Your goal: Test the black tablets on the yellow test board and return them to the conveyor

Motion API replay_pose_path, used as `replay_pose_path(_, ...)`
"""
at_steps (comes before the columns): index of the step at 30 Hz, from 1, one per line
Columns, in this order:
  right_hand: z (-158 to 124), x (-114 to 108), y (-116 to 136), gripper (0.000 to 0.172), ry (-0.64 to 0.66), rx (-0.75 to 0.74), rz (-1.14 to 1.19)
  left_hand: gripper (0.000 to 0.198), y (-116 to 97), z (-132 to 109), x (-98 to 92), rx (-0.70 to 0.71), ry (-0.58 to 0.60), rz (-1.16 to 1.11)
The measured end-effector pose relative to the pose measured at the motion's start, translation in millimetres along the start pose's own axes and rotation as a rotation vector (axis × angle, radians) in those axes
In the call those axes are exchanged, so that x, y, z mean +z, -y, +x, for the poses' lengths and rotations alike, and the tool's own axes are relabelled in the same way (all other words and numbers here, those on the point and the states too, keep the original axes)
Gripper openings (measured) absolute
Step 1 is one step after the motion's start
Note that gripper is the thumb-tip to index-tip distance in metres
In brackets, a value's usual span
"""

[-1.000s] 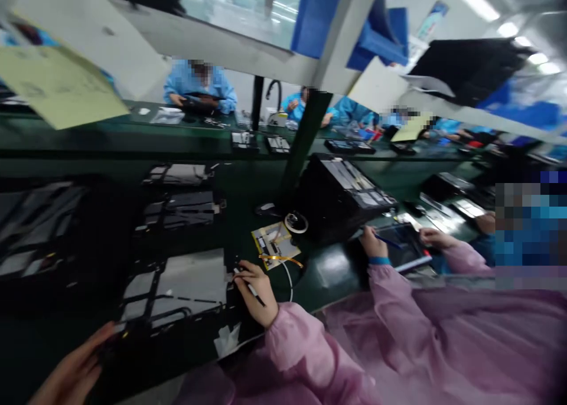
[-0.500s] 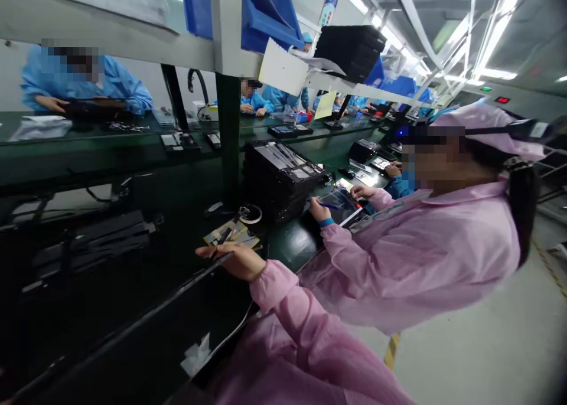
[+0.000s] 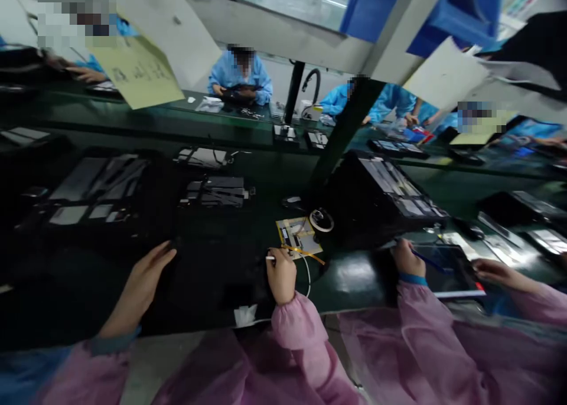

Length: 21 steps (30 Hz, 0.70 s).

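Observation:
My left hand (image 3: 140, 284) is at the left edge of a dark flat panel (image 3: 208, 269), its fingers stretched out and nearly together; whether it grips the edge is too dark to tell. At the panel's right side, my right hand (image 3: 282, 275) is closed, with a small white tip (image 3: 270, 257) sticking out of its fingers. The rest of that item is hidden. Just beyond this hand are a yellow-edged card (image 3: 301, 234), an orange strip (image 3: 314, 255) and a white cable (image 3: 309, 278). A device with grey blocks (image 3: 224, 191) lies behind the panel.
An opened device (image 3: 95, 183) is at the left. To the right stands a stack of black devices (image 3: 354, 198) beside a roll of tape (image 3: 321, 219). A co-worker in pink (image 3: 438, 328) handles a tablet (image 3: 443, 263). Papers (image 3: 142, 74) hang from the shelf overhead.
The view has swung left and down to the bench. My left hand has come into view. My right hand has turned from palm-up to a closed grip beside the dark panel.

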State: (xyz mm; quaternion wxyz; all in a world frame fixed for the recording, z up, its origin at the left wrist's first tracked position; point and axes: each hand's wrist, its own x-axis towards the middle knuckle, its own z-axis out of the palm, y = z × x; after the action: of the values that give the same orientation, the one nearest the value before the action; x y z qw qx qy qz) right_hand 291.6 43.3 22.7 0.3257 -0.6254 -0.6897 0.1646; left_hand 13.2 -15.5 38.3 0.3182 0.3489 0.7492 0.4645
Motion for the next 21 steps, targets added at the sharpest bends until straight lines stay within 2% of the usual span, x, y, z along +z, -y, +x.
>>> replay_pose_path(2, -2.1, 2.8, -2.8, 0.022, -0.003, -0.033, -0.076, 0.059, 12.4, -4.6, -1.0, 0.062, -0.030, 0.036)
replay_pose_path(4, -4.5, 2.2, -4.0, 0.022, 0.020, -0.069, -0.070, 0.061, 27.9, -17.7, -9.4, 0.189, -0.004, 0.230)
replay_pose_path(6, -5.4, 1.4, -3.5, 0.028, 0.072, -0.112, -0.021, 0.059, 43.7, -34.7, -21.1, 0.266, 0.109, 0.423)
replay_pose_path(9, -2.7, 3.1, 0.7, 0.033, 0.115, -0.132, -0.003, 0.059, 60.1, -54.1, -36.0, 0.267, 0.257, 0.588)
replay_pose_path(13, 2.0, 8.5, 8.4, 0.032, 0.128, -0.177, -0.111, 0.055, 67.1, -55.0, -45.3, 0.267, 0.250, 0.692)
replay_pose_path(16, 2.6, 12.6, 11.7, 0.029, 0.141, -0.201, -0.162, 0.045, 72.5, -50.0, -50.4, 0.422, 0.221, 0.720)
replay_pose_path(18, 3.9, 14.6, 12.7, 0.027, 0.148, -0.195, -0.156, 0.034, 76.8, -51.7, -54.3, 0.531, 0.255, 0.739)
replay_pose_path(21, 12.7, 12.6, 11.3, 0.025, 0.183, -0.195, -0.084, 0.036, 76.4, -60.2, -57.9, 0.535, 0.284, 0.762)
